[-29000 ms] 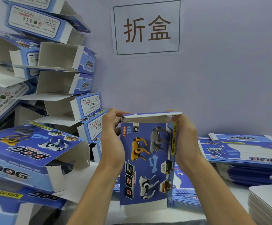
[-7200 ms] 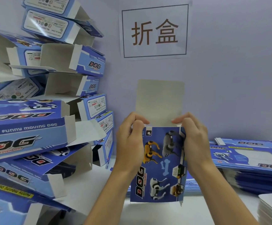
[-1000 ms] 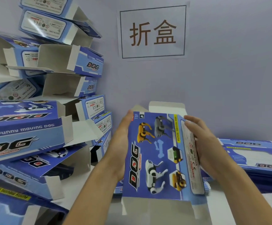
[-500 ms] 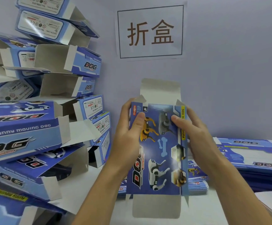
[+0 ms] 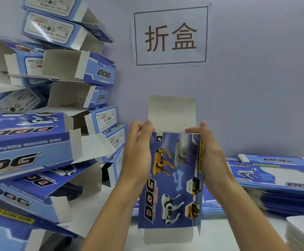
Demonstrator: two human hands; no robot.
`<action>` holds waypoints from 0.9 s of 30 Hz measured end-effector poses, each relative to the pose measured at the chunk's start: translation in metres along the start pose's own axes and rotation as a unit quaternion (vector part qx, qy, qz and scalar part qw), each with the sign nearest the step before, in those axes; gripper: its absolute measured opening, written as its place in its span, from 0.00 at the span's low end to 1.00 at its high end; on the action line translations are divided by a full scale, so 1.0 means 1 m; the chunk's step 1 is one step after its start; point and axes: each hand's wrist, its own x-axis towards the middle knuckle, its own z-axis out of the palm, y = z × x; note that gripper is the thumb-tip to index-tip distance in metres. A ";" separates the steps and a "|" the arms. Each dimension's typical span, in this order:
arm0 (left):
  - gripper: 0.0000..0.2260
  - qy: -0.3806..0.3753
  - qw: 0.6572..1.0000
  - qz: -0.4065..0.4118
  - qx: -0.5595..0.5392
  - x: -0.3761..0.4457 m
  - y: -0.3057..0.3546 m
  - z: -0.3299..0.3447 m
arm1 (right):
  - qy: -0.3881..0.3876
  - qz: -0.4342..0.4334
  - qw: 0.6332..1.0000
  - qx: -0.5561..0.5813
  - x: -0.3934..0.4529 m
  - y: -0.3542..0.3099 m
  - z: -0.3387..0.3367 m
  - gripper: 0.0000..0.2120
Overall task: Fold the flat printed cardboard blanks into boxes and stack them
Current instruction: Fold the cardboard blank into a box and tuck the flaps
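Between the box pile (image 5: 44,109) and the flat blanks (image 5: 278,171), the left hand (image 5: 138,156) and right hand (image 5: 213,158) pinched the box (image 5: 173,180) by its top corners; it looked light and bendy.

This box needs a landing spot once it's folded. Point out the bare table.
Bare table shows in front, between the held box and the white sheets. A narrow strip lies between the left hand and the leaning stack of folded boxes. The flat blanks crowd the right.
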 end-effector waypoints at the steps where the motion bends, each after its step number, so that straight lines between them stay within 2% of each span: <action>1: 0.13 0.005 1.000 -0.013 -0.010 0.002 -0.002 -0.001 | 0.017 0.005 1.000 -0.020 0.000 0.000 0.002 0.18; 3: 0.11 0.004 0.999 -0.034 -0.015 0.004 -0.003 -0.003 | 0.033 -0.005 0.998 -0.057 0.002 0.003 0.002 0.12; 6: 0.06 -0.001 0.998 -0.051 -0.022 0.006 -0.004 -0.008 | 0.013 0.008 0.999 -0.042 0.005 0.009 0.002 0.07; 8: 0.06 -0.005 0.997 -0.067 -0.043 0.007 -0.004 -0.010 | -0.003 0.023 1.000 -0.012 0.004 0.010 0.002 0.11; 11: 0.10 -0.026 0.996 -0.066 -0.058 0.006 -0.004 -0.011 | -0.032 0.027 0.999 0.014 0.003 0.006 0.004 0.25; 12: 0.10 -0.030 0.996 -0.061 -0.063 0.006 -0.004 -0.010 | -0.036 0.028 0.999 0.026 0.003 0.005 0.005 0.27; 14: 0.09 -0.023 0.996 -0.057 -0.067 0.005 -0.004 -0.010 | -0.016 0.023 0.999 0.041 0.003 0.004 0.005 0.21; 16: 0.06 -0.007 0.996 -0.062 -0.060 0.004 -0.004 -0.010 | 0.009 0.014 0.999 0.050 0.003 0.005 0.005 0.11; 19: 0.09 0.014 0.998 -0.048 -0.036 0.005 -0.006 -0.009 | 0.005 0.004 0.999 0.051 0.001 0.007 0.007 0.05; 23: 0.17 0.040 0.998 -0.027 -0.033 0.006 -0.004 -0.008 | -0.020 -0.010 0.995 0.094 0.001 0.010 0.002 0.14; 25: 0.17 0.038 0.998 -0.026 -0.049 0.005 -0.005 -0.007 | -0.024 -0.002 0.991 0.134 -0.001 0.009 -0.002 0.21; 27: 0.15 0.030 0.996 -0.019 -0.077 0.002 -0.007 -0.007 | -0.042 -0.003 0.988 0.150 -0.004 0.006 -0.005 0.23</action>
